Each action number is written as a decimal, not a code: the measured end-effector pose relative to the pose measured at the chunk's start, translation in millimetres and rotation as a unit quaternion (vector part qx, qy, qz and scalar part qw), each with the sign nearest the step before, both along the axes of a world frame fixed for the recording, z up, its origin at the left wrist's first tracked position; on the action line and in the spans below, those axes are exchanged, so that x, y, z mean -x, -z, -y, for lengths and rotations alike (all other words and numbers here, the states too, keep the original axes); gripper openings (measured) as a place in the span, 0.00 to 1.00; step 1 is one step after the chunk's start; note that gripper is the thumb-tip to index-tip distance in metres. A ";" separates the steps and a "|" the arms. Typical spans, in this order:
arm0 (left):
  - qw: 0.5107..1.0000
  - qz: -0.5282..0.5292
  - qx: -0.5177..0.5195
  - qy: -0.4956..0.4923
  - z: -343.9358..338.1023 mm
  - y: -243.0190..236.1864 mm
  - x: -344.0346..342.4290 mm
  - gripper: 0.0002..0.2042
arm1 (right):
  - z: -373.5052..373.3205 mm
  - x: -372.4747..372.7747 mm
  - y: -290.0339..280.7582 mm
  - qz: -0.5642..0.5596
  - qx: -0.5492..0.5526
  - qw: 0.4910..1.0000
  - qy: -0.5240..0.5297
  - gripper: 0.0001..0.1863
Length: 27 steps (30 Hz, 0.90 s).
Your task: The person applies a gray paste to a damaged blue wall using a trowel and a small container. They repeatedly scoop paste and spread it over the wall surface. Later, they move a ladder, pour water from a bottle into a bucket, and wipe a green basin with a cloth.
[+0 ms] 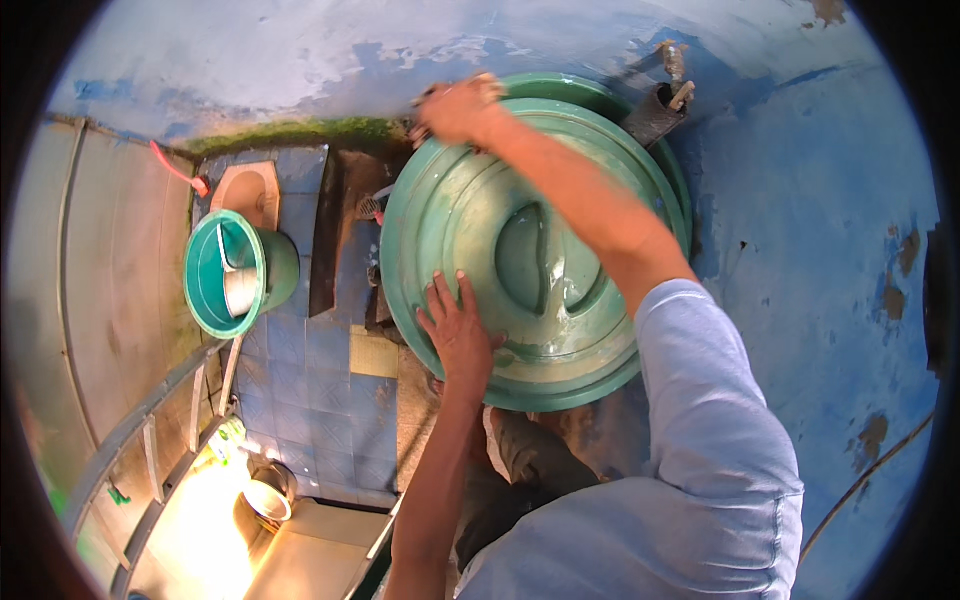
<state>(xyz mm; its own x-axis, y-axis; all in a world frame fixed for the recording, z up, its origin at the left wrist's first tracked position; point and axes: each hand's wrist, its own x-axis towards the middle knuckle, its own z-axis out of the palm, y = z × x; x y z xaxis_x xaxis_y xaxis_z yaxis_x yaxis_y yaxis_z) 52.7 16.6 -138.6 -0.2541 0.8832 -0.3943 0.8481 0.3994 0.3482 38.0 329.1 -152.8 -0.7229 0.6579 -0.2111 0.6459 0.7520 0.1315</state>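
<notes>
A large round green plastic lid (600, 180) with a recessed handle in its middle lies over a wide green tub (575, 90), whose rim shows behind it. The lid looks wet and worn, with pale yellowish patches. My left hand (458, 330) rests flat on its near left part, fingers spread. Reaching across the lid, my right hand (460, 112) is at its far left edge, fingers curled and blurred by motion. Something dark shows at those fingers, too smeared to name.
A pipe with a tap (660, 110) juts from the blue wall beside the tub. To the left stands a green bucket (262, 275) with a dipper (238, 288) inside. Blue tiles (315, 420) cover the floor, and a small pot (268, 497) sits near the metal frame (150, 440).
</notes>
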 end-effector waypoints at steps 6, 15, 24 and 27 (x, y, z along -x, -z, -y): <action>1.000 0.003 -0.026 -0.012 2.5 11.1 1.4 0.54 | -63.6 -62.0 8.1 0.005 -0.034 0.999 0.031 0.14; 0.999 -0.024 -0.038 -0.001 -1.1 14.9 2.5 0.54 | -40.4 -27.2 4.1 -0.284 0.032 0.957 0.042 0.14; 0.999 -0.033 0.001 0.005 -5.7 15.7 1.2 0.55 | 35.9 10.4 10.5 -0.278 0.125 0.952 0.032 0.14; 1.000 -0.013 0.025 0.005 -7.3 10.9 2.4 0.53 | 74.3 35.5 19.8 -0.214 0.140 0.966 -0.023 0.16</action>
<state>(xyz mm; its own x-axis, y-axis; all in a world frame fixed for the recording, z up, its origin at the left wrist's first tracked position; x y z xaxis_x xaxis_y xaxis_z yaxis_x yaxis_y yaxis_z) 50.4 23.9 -149.5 -0.2570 0.8652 -0.4305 0.8603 0.4078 0.3060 2.5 254.9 -172.6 -0.8103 0.5837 -0.0513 0.5614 0.7482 -0.3536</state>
